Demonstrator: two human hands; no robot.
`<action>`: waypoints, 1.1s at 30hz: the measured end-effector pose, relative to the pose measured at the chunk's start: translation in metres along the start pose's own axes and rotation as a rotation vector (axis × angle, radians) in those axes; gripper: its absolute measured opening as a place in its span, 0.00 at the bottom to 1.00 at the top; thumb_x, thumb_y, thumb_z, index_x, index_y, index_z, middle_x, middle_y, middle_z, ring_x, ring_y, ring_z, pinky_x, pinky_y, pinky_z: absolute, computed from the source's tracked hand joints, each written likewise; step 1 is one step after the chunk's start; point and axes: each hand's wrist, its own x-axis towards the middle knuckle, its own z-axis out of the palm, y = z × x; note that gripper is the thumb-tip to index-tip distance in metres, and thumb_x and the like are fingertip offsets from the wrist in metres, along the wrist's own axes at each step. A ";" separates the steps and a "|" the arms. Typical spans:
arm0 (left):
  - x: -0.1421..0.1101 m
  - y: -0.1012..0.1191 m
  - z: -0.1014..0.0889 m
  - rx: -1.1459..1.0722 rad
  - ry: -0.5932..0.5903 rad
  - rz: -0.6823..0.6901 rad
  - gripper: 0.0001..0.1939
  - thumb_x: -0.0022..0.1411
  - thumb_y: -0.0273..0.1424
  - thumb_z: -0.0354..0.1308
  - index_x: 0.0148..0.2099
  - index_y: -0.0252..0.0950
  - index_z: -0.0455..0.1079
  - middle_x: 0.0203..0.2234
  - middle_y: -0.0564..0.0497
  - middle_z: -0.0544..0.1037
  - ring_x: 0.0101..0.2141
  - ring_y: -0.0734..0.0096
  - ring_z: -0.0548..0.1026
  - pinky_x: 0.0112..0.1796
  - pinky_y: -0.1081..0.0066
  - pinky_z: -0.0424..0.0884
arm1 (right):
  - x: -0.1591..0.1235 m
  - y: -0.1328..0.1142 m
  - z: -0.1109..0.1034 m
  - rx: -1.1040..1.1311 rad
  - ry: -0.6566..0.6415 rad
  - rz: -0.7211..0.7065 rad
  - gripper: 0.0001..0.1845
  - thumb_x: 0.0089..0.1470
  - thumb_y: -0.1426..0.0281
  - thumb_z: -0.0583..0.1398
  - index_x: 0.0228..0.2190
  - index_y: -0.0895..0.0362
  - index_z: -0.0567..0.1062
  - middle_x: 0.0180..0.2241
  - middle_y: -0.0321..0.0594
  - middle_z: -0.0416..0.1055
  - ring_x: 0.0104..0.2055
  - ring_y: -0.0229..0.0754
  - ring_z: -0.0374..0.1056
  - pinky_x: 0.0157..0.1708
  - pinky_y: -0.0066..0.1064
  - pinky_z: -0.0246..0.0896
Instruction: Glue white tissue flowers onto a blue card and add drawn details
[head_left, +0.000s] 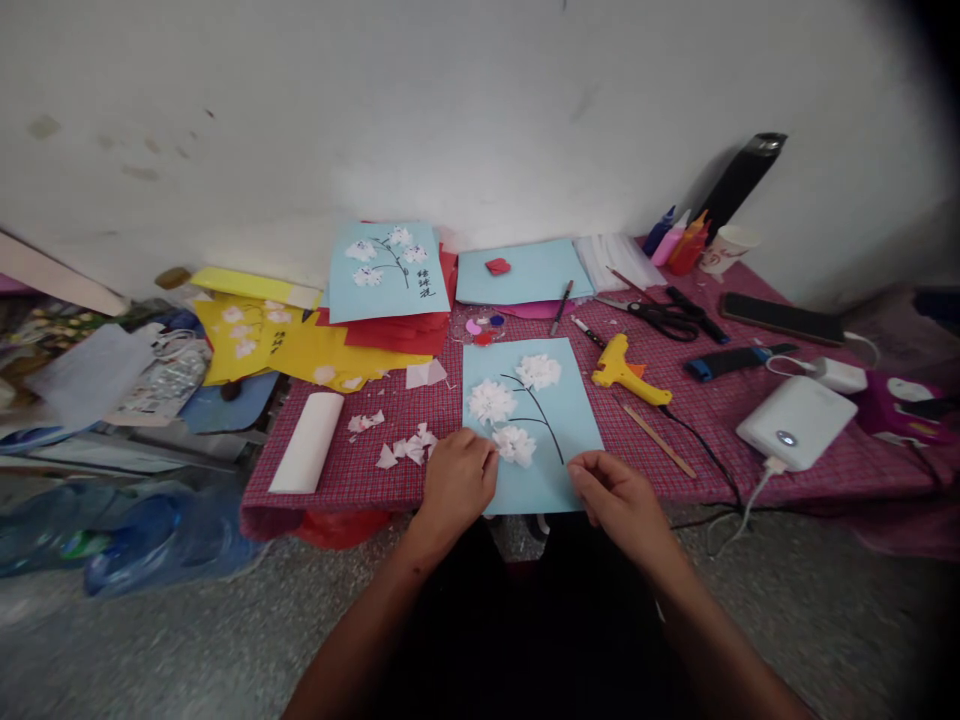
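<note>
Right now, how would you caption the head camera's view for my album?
Left hand and right hand at a light-blue sheet bearing three fluffy white blossoms, a yellow glue gun beside it.

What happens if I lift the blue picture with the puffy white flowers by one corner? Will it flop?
The blue sheet would probably feel light and bend somewhat, since it looks thin. The puffy white flowers might crush or shed bits, because they seem built from small crumpled pieces.
</note>
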 end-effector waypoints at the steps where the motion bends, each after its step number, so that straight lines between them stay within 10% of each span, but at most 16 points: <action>1: -0.001 0.001 0.000 -0.004 0.001 0.000 0.08 0.68 0.30 0.54 0.39 0.37 0.74 0.33 0.48 0.75 0.37 0.61 0.73 0.40 0.63 0.68 | 0.000 0.000 0.000 0.001 -0.001 0.001 0.14 0.59 0.58 0.59 0.32 0.55 0.72 0.23 0.30 0.62 0.19 0.33 0.56 0.19 0.27 0.51; 6: -0.019 -0.001 -0.010 -0.084 0.085 0.008 0.11 0.67 0.32 0.56 0.50 0.38 0.72 0.38 0.46 0.76 0.40 0.60 0.74 0.44 0.61 0.70 | -0.002 -0.001 -0.003 -0.007 -0.020 0.022 0.15 0.59 0.56 0.58 0.32 0.55 0.71 0.20 0.28 0.59 0.19 0.33 0.55 0.19 0.26 0.50; 12: -0.046 -0.060 -0.032 -0.112 0.308 -0.118 0.08 0.67 0.27 0.54 0.46 0.39 0.73 0.38 0.47 0.78 0.42 0.61 0.74 0.46 0.60 0.70 | -0.011 -0.001 -0.005 -0.035 -0.045 0.009 0.15 0.59 0.56 0.58 0.34 0.55 0.73 0.21 0.29 0.59 0.21 0.34 0.55 0.21 0.26 0.52; 19: -0.021 -0.078 -0.050 0.096 0.036 -0.065 0.15 0.66 0.26 0.52 0.53 0.38 0.73 0.38 0.45 0.74 0.40 0.60 0.72 0.43 0.62 0.69 | -0.020 -0.003 0.004 -0.095 -0.099 -0.030 0.16 0.60 0.55 0.57 0.34 0.55 0.74 0.22 0.31 0.61 0.22 0.36 0.56 0.21 0.27 0.53; 24: -0.007 -0.074 -0.055 0.128 -0.085 -0.021 0.09 0.66 0.28 0.53 0.37 0.38 0.75 0.33 0.47 0.73 0.38 0.61 0.71 0.41 0.64 0.67 | -0.023 0.001 0.003 -0.097 -0.097 -0.029 0.16 0.61 0.55 0.57 0.33 0.54 0.73 0.22 0.31 0.61 0.22 0.36 0.56 0.21 0.28 0.53; 33: -0.026 -0.058 -0.060 -0.823 0.160 -0.354 0.08 0.63 0.35 0.60 0.39 0.36 0.76 0.32 0.51 0.79 0.32 0.69 0.74 0.36 0.70 0.69 | -0.030 -0.018 0.031 -0.048 -0.172 -0.113 0.11 0.62 0.60 0.57 0.35 0.54 0.74 0.27 0.35 0.67 0.26 0.38 0.62 0.26 0.29 0.59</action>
